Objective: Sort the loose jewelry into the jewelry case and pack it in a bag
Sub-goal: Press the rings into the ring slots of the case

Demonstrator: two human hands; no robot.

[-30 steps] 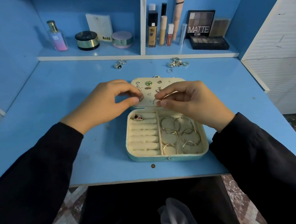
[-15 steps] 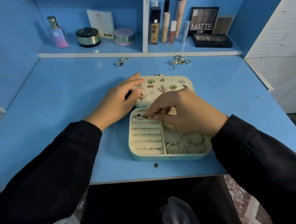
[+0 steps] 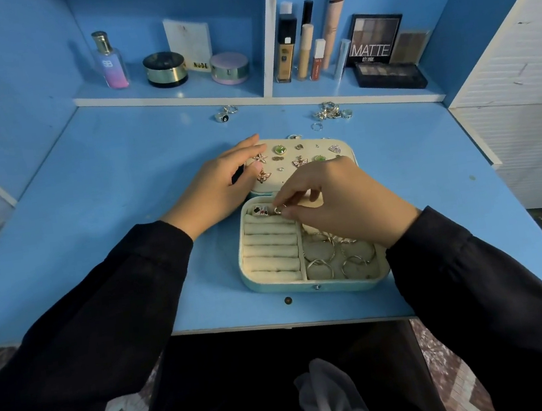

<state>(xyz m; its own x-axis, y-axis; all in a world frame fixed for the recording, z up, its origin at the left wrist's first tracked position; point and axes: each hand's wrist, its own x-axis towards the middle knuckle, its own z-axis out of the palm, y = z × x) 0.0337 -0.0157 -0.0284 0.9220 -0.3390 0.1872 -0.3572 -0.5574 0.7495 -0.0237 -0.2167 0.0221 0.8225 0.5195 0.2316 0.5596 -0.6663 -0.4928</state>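
While the right hand (image 3: 341,203) pinches a ring (image 3: 278,209), it hides some hoops (image 3: 319,268).

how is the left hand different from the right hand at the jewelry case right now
The left hand lies with fingers nearly straight and holds nothing, while the right hand pinches a small ring. The left hand rests on the left edge of the open lid, while the right hand is over the far end of the ring rolls in the base. Both come out of black sleeves and work at the same jewelry case.
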